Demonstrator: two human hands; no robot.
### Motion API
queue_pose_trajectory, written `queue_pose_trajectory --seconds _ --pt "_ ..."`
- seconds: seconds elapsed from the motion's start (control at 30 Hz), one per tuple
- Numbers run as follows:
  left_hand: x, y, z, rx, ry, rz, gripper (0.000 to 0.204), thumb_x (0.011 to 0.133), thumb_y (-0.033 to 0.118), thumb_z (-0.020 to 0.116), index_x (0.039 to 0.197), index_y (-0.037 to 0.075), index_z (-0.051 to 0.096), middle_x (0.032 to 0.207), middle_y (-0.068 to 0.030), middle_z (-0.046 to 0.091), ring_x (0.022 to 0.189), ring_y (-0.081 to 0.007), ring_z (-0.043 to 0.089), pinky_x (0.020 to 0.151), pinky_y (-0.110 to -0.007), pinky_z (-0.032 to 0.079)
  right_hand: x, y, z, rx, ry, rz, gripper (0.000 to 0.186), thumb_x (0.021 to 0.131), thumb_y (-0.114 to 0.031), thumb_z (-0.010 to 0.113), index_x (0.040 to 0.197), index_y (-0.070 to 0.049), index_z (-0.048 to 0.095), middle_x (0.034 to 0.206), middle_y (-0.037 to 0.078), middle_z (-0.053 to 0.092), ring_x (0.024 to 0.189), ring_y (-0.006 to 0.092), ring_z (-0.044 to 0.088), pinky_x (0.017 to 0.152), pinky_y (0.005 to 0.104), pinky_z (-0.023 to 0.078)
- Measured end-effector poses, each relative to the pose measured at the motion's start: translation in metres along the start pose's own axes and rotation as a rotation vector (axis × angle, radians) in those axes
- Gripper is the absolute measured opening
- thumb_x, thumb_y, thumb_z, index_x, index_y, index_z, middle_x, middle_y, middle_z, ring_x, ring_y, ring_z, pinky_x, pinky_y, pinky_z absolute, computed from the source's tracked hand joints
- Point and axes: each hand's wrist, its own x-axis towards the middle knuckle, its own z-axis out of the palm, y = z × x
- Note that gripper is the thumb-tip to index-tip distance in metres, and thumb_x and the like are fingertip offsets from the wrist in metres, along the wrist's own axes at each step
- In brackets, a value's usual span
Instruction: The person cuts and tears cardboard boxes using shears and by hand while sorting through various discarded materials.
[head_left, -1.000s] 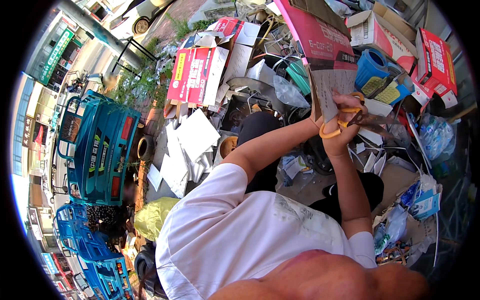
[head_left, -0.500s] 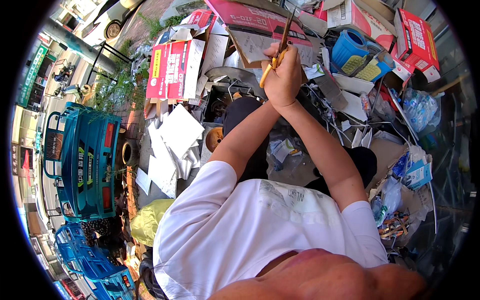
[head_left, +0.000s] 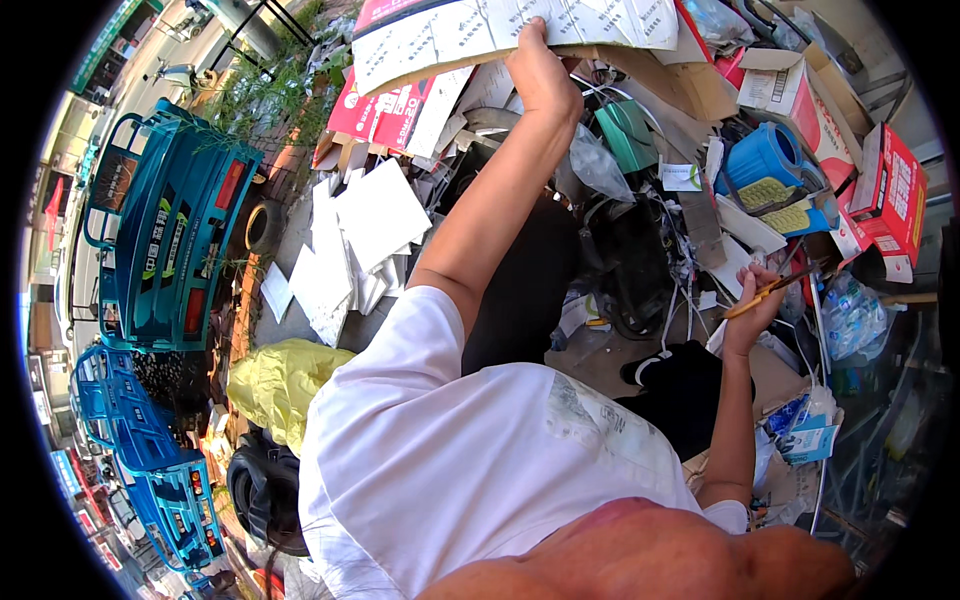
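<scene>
My left hand [head_left: 545, 85] reaches forward and grips the near edge of a cardboard box [head_left: 500, 35]. The box's white printed panel faces up, with a brown edge and some pink at its far left. Out to the right, my right hand [head_left: 752, 305] is closed on scissors [head_left: 770, 293] with yellow handles. Their dark blades point right, away from the box. Under my left forearm and around my knees lie a green container [head_left: 627, 135], a clear plastic bag [head_left: 597, 165] and loose cables.
White panels [head_left: 380, 215] are stacked at left, by a yellow sack [head_left: 285, 385]. A pink-red carton [head_left: 395, 110] sits beyond them. At right are a blue plastic bin [head_left: 765, 155], a red box [head_left: 890, 200] and bagged bottles [head_left: 852, 315]. A teal three-wheeled cart [head_left: 165, 230] is parked at far left.
My hands were together at the box with the scissors. Now my right hand has drawn back right with the scissors, while my left hand grips the box, which has turned to show its white panel.
</scene>
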Motion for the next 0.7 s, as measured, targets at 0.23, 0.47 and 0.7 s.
queue_pose_trajectory --seconds 0.23,0.47,0.7 --pt "0.111 0.051 0.015 -0.014 -0.017 0.176 0.040 0.098 0.035 0.049 0.111 -0.001 0.060 0.102 -0.0149 0.064 0.093 -0.0251 0.063 0.078 -0.037 0.054 -0.003 0.055 -0.025 -0.064 0.054 0.154 0.012 0.097 -0.003 0.053 0.107 0.001 0.047 0.101 0.009 0.058 0.089 0.0157 0.063 0.083 0.0295 0.056" --pt "0.201 -0.024 -0.087 0.827 -0.009 -0.431 0.048 0.096 0.031 0.054 0.136 0.004 0.045 0.132 -0.0185 0.055 0.108 -0.0390 0.062 0.087 -0.051 0.055 -0.005 0.062 -0.010 -0.023 0.032 0.187 0.012 0.097 -0.006 0.055 0.107 -0.002 0.049 0.103 0.009 0.059 0.092 0.0157 0.064 0.081 0.0265 0.055" --pt "0.101 -0.079 -0.087 0.940 -0.220 -0.716 0.036 0.098 0.022 0.051 0.127 0.000 0.053 0.118 -0.0148 0.065 0.096 -0.0311 0.069 0.082 -0.041 0.058 -0.002 0.050 -0.013 0.147 0.160 0.277 0.015 0.098 -0.015 0.060 0.103 -0.002 0.053 0.088 0.003 0.059 0.080 0.0107 0.062 0.073 0.0246 0.052"
